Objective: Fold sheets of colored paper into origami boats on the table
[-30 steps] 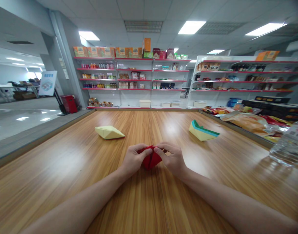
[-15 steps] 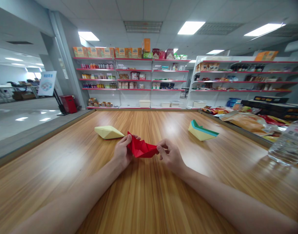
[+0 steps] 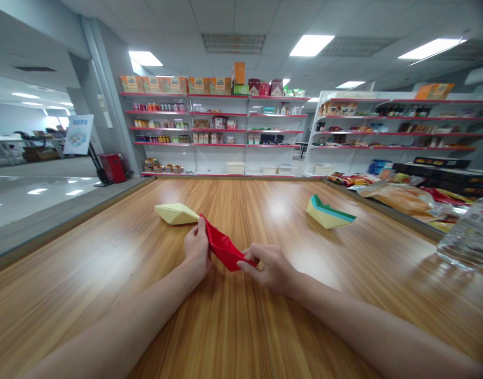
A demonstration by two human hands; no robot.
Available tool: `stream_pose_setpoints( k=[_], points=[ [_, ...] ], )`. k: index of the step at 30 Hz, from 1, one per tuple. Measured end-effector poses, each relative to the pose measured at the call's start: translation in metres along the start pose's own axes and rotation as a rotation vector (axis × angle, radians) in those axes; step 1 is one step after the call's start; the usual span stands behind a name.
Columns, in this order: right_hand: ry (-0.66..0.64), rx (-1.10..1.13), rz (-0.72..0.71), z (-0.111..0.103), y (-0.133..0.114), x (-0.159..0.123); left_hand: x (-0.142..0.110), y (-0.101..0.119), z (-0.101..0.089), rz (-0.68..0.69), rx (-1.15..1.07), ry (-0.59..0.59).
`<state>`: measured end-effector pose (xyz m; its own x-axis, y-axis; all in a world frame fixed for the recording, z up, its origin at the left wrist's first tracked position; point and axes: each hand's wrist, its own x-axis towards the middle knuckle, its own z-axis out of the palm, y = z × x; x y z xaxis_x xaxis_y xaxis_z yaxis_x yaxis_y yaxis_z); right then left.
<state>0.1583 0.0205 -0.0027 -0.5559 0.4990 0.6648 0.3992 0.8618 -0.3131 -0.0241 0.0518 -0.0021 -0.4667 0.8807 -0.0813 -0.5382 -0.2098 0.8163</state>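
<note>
Between my hands is a red folded paper boat, tilted so that its right end sits lower and nearer to me. My left hand grips its left tip, the thumb pressed on top. At the other end my right hand pinches the tip between thumb and fingers. Just behind my left hand lies a pale yellow folded paper piece with a dark red lower edge, on the wooden table. Farther right stands another paper boat, yellow with blue and green bands.
A clear plastic bottle stands at the right edge of the table. Behind it are packaged snacks and black boxes. Shelves with boxes and drinks line the back. A sign on a stand is at the left.
The red boat has turned, its right end dropping down and toward me with my right hand. My left hand has shifted slightly left, still holding its tip. The other paper pieces stay put.
</note>
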Motion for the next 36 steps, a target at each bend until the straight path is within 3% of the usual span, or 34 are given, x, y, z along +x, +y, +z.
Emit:
stream_pose_setpoints(
  k=[3, 6, 8, 11, 14, 26, 30, 36],
  points=[
    [-0.03, -0.077, -0.117, 0.001, -0.007, 0.001, -0.006, -0.002, 0.002, -0.035, -0.051, 0.047],
    [-0.037, -0.115, -0.134, 0.001, -0.008, 0.003, -0.014, 0.001, 0.007, -0.12, -0.125, 0.083],
    [0.0, -0.097, -0.079, 0.002, -0.007, 0.003, -0.022, 0.006, 0.011, -0.179, -0.153, 0.022],
    [0.055, -0.023, 0.028, 0.003, -0.007, 0.004, -0.036, 0.013, 0.017, -0.278, -0.174, -0.186],
    [0.047, 0.003, 0.05, 0.003, -0.009, 0.004, -0.045, 0.017, 0.02, -0.253, -0.156, -0.246],
    [-0.214, -0.074, -0.228, -0.001, -0.015, 0.004, -0.044, 0.016, 0.017, -0.211, -0.062, -0.076],
    [-0.249, -0.049, -0.205, -0.003, -0.018, 0.004, -0.046, 0.017, 0.018, -0.219, -0.022, -0.073],
    [-0.223, -0.001, -0.089, -0.003, -0.02, 0.004, -0.05, 0.01, 0.017, -0.123, 0.115, -0.181]
  ],
)
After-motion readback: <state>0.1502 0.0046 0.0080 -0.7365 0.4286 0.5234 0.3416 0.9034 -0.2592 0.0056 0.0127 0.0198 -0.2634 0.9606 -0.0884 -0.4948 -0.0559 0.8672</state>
